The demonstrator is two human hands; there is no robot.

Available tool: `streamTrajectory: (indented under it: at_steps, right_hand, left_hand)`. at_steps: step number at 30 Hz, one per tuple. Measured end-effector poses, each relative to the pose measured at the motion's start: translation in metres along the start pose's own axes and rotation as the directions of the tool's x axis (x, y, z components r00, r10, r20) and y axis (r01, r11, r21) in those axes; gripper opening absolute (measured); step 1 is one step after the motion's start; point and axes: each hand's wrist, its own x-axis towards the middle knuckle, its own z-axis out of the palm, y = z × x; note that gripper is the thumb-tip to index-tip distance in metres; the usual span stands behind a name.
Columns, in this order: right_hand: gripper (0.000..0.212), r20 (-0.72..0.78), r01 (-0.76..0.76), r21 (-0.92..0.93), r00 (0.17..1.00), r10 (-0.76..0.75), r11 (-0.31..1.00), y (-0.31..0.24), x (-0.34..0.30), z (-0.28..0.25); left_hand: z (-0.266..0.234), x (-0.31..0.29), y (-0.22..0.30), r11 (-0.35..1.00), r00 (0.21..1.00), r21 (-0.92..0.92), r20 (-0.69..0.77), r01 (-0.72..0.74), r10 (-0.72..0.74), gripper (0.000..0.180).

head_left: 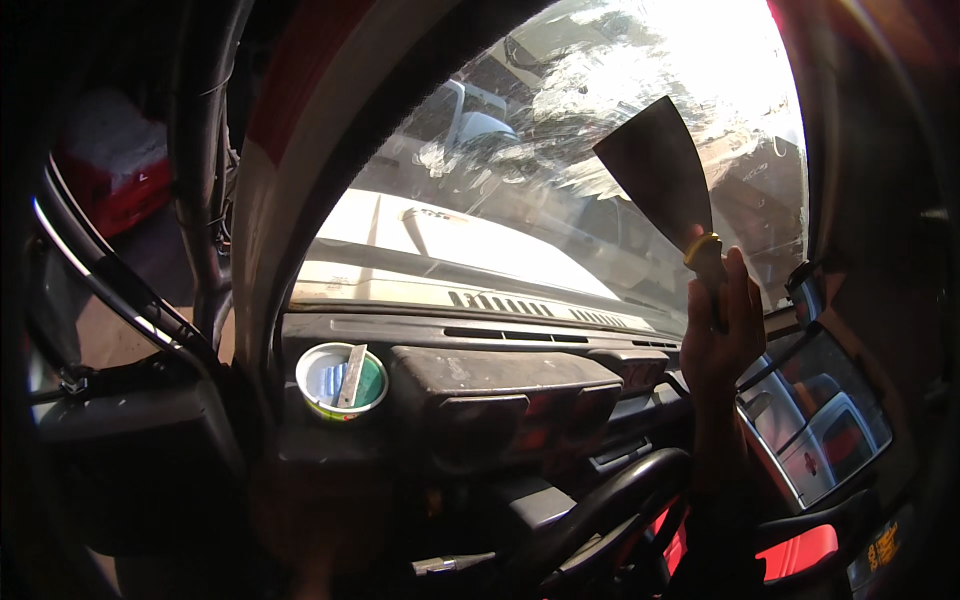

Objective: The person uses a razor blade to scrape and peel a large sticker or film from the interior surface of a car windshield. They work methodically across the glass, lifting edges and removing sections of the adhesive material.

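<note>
My right hand (722,335) is raised before the windshield and closed around the handle of a wide putty knife (660,165). The blade points up and to the left, dark against the bright glass. White smears and streaks cover much of the windshield (520,165), thickest toward the upper part. From this view I cannot tell whether the blade touches the glass. At the lower left, a dim brownish shape in deep shade seems to be my left hand (315,520); its fingers cannot be made out.
On the dashboard's left end stands a small round tub (312,400) with a flat strip lying across it and something green inside. Right of it are the instrument housing (500,372) and the steering wheel (620,490). A mirror (820,425) hangs at right; the door frame (205,150) rises at left.
</note>
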Motion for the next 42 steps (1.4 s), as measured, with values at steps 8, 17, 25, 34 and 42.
streamTrajectory:
  at_steps: [8, 17, 25, 34, 42]
  right_hand:
    - [0.038, -0.029, 0.247, -0.204, 0.966, -0.259, 0.947, 0.019, 0.005, 0.018]
    - [0.039, 0.024, 0.254, -0.225, 0.967, -0.255, 0.941, 0.01, 0.013, 0.016]
    - [0.039, 0.078, 0.181, -0.213, 0.983, -0.168, 0.96, 0.004, 0.016, 0.016]
    - [0.045, 0.098, 0.185, -0.191, 0.981, -0.169, 0.964, -0.006, 0.015, 0.012]
    - [0.044, 0.07, 0.201, -0.139, 0.979, -0.193, 0.97, -0.015, 0.017, 0.013]
  left_hand:
    - [-0.005, 0.001, 0.001, 1.0, 1.0, 0.01, 0.009, -0.009, 0.009, 0.042]
    - [-0.007, 0.003, 0.0, 1.0, 1.0, 0.005, 0.011, -0.012, 0.011, 0.043]
    - [-0.009, 0.004, 0.002, 1.0, 1.0, 0.021, 0.01, -0.007, 0.007, 0.043]
    - [-0.009, 0.003, 0.003, 1.0, 1.0, 0.018, 0.006, -0.006, 0.006, 0.043]
    - [-0.01, 0.004, 0.005, 1.0, 1.0, 0.02, 0.002, -0.009, 0.009, 0.044]
